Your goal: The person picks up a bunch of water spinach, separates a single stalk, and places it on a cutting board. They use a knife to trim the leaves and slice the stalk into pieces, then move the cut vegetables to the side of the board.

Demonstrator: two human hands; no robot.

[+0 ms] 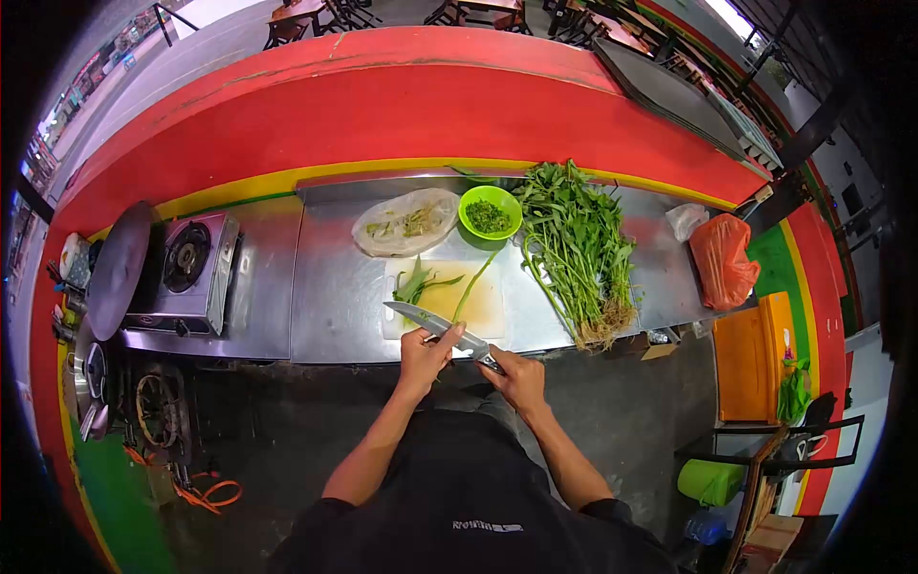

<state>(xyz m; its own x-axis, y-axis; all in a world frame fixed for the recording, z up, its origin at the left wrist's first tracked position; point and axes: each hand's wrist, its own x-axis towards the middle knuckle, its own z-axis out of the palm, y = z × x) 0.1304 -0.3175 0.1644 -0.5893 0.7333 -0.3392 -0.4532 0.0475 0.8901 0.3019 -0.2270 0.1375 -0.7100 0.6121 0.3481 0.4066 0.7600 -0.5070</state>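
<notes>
My right hand (pixel 518 380) grips the handle of a kitchen knife (pixel 427 320), its blade pointing left over the near part of a white cutting board (pixel 491 325). My left hand (pixel 424 358) is closed around a long green vegetable stem (pixel 472 286), thumb close to the blade. The stem slants up and right, crossing behind the knife. Plucked leaves (pixel 418 284) lie on the left of the board. Just beyond it stands a lime-green bowl (pixel 466 226) with chopped greens (pixel 488 216) inside. A big bunch of leafy greens with roots (pixel 579 249), like water spinach, lies to the right.
A clear plastic bag (pixel 405 222) with plant scraps sits left of the bowl. Farther left is a gas stove (pixel 186 268) beside a large round lid (pixel 120 270). An orange plastic bag (pixel 724 260) rests at the steel counter's (pixel 330 316) right end. A red wall (pixel 382 115) borders the back.
</notes>
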